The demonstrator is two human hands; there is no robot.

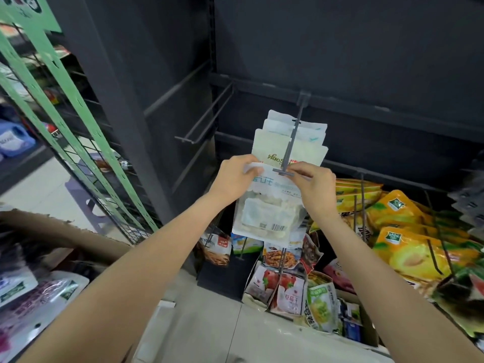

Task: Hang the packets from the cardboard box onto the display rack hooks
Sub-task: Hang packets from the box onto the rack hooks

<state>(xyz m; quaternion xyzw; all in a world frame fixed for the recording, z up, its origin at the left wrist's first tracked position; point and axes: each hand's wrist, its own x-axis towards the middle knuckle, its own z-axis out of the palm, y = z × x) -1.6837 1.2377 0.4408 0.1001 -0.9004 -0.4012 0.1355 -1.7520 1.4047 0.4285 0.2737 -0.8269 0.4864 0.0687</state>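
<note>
A white packet [267, 208] with a clear window and a barcode hangs between my hands at the tip of a grey rack hook [290, 150]. My left hand [235, 176] pinches its top left corner. My right hand [314, 187] pinches the top right edge beside the hook's end bar. Several similar white packets [275, 142] hang further back on the same hook. The cardboard box [62, 237] sits at the lower left with purple and white packets [31, 297] inside.
Dark rack panels fill the back, with an empty double hook [207, 119] to the left. Yellow packets [408, 242] hang on hooks at the right. Assorted snack packets [285, 281] hang low in the middle. A green wire rack [65, 106] stands at the left.
</note>
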